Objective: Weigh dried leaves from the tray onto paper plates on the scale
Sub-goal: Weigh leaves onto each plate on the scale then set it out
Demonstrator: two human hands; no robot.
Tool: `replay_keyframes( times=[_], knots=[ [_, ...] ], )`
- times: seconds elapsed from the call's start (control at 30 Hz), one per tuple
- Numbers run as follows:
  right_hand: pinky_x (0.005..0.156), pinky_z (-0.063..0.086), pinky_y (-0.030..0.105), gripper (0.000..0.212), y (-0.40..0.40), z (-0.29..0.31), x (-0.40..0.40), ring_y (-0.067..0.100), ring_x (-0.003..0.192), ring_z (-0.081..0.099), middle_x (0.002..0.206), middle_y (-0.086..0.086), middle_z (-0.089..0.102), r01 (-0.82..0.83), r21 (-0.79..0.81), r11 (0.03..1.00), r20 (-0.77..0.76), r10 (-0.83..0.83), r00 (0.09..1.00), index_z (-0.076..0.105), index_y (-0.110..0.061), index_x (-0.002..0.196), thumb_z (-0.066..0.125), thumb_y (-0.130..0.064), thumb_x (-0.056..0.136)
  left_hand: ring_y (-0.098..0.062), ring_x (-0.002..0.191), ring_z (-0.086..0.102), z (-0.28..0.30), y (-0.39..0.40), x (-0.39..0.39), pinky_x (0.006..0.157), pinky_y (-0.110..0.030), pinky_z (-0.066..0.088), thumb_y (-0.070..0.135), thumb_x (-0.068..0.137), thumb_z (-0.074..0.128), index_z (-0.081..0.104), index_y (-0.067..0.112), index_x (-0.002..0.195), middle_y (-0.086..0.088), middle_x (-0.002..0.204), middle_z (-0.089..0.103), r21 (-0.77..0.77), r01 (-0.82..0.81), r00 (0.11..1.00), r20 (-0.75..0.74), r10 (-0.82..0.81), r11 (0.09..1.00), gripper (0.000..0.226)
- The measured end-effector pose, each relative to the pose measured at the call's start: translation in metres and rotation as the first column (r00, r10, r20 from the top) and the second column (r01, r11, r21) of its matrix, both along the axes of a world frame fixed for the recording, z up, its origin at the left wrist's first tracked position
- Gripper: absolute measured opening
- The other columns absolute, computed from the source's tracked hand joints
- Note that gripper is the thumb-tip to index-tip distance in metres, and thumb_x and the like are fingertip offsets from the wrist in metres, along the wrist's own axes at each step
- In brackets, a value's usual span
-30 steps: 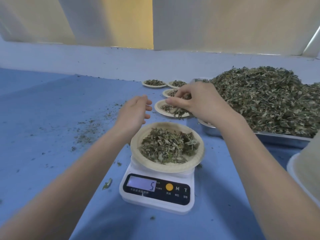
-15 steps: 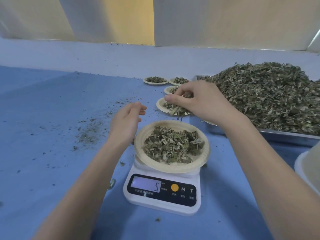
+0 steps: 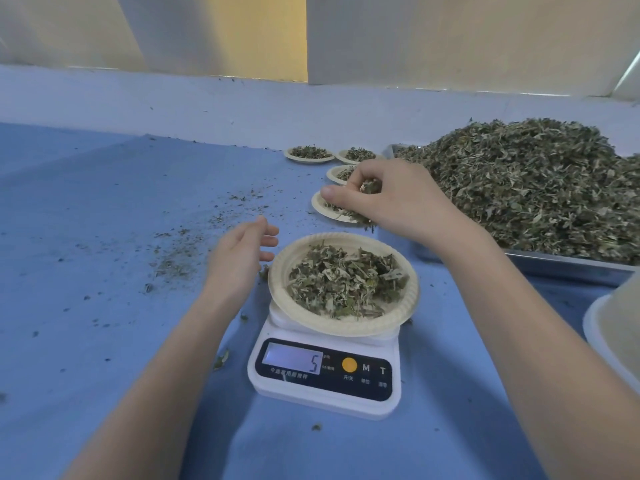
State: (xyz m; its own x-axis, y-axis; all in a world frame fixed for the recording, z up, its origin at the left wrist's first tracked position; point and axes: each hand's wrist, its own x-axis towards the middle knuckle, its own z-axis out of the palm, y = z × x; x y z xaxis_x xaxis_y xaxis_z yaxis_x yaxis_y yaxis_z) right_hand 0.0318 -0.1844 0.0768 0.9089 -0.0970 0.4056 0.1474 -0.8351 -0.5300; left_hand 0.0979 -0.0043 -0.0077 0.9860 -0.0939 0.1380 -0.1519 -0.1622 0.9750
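The paper plate (image 3: pixel 343 284) of dried leaves (image 3: pixel 346 282) sits on the scale (image 3: pixel 325 370), whose display (image 3: pixel 292 362) reads 5, the same as a second ago, so nothing has been added. The right hand (image 3: pixel 388 199), fingers curled round a pinch of leaves, has stayed above the nearest filled plate (image 3: pixel 322 207) beyond the scale, beside the heaped tray (image 3: pixel 568 268). The left hand (image 3: pixel 242 258), fingers relaxed and holding nothing, has dropped closer to the plate's left rim. Likely this portion is judged done and about to be lifted off. Three more filled plates (image 3: pixel 309 154) lie farther back on the blue surface (image 3: pixel 104 271).
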Motion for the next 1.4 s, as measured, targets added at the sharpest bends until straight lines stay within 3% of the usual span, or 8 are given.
replay_keyframes(
  times=[0.17, 0.27, 0.5, 0.6, 0.8, 0.9, 1.0, 1.4],
  knots=[
    [0.051, 0.033, 0.016, 0.031, -0.003, 0.004, -0.001, -0.001, 0.047, 0.044, 0.058, -0.013, 0.051, 0.007, -0.041, 0.999, -0.016, -0.007, 1.000, 0.060, -0.023, 0.075, 0.063, -0.053, 0.083, -0.018, 0.080, 0.062, 0.000, 0.001, 0.001, 0.087, -0.038, 0.047, 0.037, 0.100, 0.038, 0.067, 0.014, 0.100, -0.003, 0.103, 0.068, 0.009, -0.004, 1.000, -0.010, 0.004, 1.000, 0.037],
    [0.044, 0.032, 0.010, 0.032, -0.004, 0.005, -0.002, -0.003, 0.039, 0.043, 0.045, -0.013, 0.049, -0.013, -0.001, 1.000, -0.005, 0.013, 1.000, 0.063, -0.020, 0.079, 0.063, -0.051, 0.085, -0.017, 0.080, 0.062, 0.001, 0.001, 0.001, 0.087, -0.038, 0.047, 0.037, 0.100, 0.038, 0.066, 0.014, 0.100, -0.003, 0.102, 0.067, 0.014, -0.004, 1.000, -0.009, 0.004, 1.000, 0.037],
    [0.044, 0.031, 0.009, 0.033, 0.000, 0.008, -0.004, -0.003, 0.039, 0.041, 0.050, -0.013, 0.052, -0.053, 0.038, 0.998, -0.001, 0.053, 0.999, 0.063, -0.022, 0.074, 0.055, -0.049, 0.091, -0.016, 0.081, 0.062, -0.001, 0.001, 0.001, 0.080, -0.033, 0.047, 0.037, 0.100, 0.037, 0.066, 0.015, 0.100, -0.003, 0.102, 0.067, 0.018, -0.001, 1.000, -0.005, 0.001, 1.000, 0.036],
    [0.044, 0.031, 0.009, 0.027, 0.001, 0.009, -0.005, -0.003, 0.038, 0.042, 0.039, -0.022, 0.047, -0.061, 0.015, 0.998, -0.050, 0.061, 0.997, 0.063, -0.025, 0.075, 0.052, -0.039, 0.095, -0.016, 0.080, 0.062, -0.001, 0.001, 0.001, 0.082, -0.035, 0.048, 0.037, 0.100, 0.037, 0.065, 0.016, 0.097, -0.002, 0.101, 0.067, 0.018, 0.004, 1.000, -0.005, -0.004, 1.000, 0.035],
    [0.039, 0.030, 0.009, 0.021, 0.003, 0.012, -0.007, -0.003, 0.037, 0.040, 0.052, -0.017, 0.054, -0.104, 0.084, 0.991, -0.103, 0.112, 0.988, 0.063, -0.028, 0.078, 0.047, -0.022, 0.089, -0.015, 0.079, 0.062, 0.000, 0.000, 0.001, 0.084, -0.035, 0.048, 0.037, 0.100, 0.038, 0.065, 0.016, 0.098, -0.002, 0.101, 0.066, 0.007, 0.006, 1.000, -0.010, -0.006, 1.000, 0.034],
    [0.051, 0.040, 0.015, 0.019, 0.003, 0.013, -0.008, -0.002, 0.048, 0.046, 0.064, -0.022, 0.063, -0.119, 0.080, 0.990, -0.109, 0.128, 0.986, 0.062, -0.032, 0.079, 0.050, -0.020, 0.089, -0.015, 0.080, 0.061, 0.000, 0.000, 0.001, 0.082, -0.034, 0.048, 0.037, 0.100, 0.038, 0.065, 0.014, 0.101, -0.002, 0.102, 0.066, 0.003, 0.008, 1.000, -0.013, -0.008, 1.000, 0.035],
    [0.067, 0.054, 0.024, 0.015, 0.003, 0.014, -0.010, 0.004, 0.060, 0.058, 0.095, -0.001, 0.069, -0.170, 0.112, 0.979, -0.131, 0.184, 0.974, 0.063, -0.029, 0.084, 0.058, -0.016, 0.089, -0.015, 0.079, 0.061, 0.000, 0.001, 0.001, 0.081, -0.033, 0.048, 0.037, 0.100, 0.038, 0.065, 0.014, 0.100, -0.002, 0.101, 0.066, 0.004, 0.008, 1.000, -0.012, -0.008, 1.000, 0.035],
    [0.096, 0.048, 0.039, 0.043, 0.001, 0.018, -0.017, 0.010, 0.104, 0.064, 0.103, -0.006, 0.070, -0.342, 0.086, 0.936, -0.170, 0.352, 0.920, 0.066, -0.028, 0.086, 0.057, 0.013, 0.074, -0.013, 0.076, 0.061, 0.001, 0.001, 0.001, 0.080, -0.034, 0.048, 0.037, 0.100, 0.038, 0.064, 0.017, 0.097, 0.000, 0.098, 0.066, 0.003, 0.015, 1.000, -0.018, -0.015, 1.000, 0.033]
  ],
)
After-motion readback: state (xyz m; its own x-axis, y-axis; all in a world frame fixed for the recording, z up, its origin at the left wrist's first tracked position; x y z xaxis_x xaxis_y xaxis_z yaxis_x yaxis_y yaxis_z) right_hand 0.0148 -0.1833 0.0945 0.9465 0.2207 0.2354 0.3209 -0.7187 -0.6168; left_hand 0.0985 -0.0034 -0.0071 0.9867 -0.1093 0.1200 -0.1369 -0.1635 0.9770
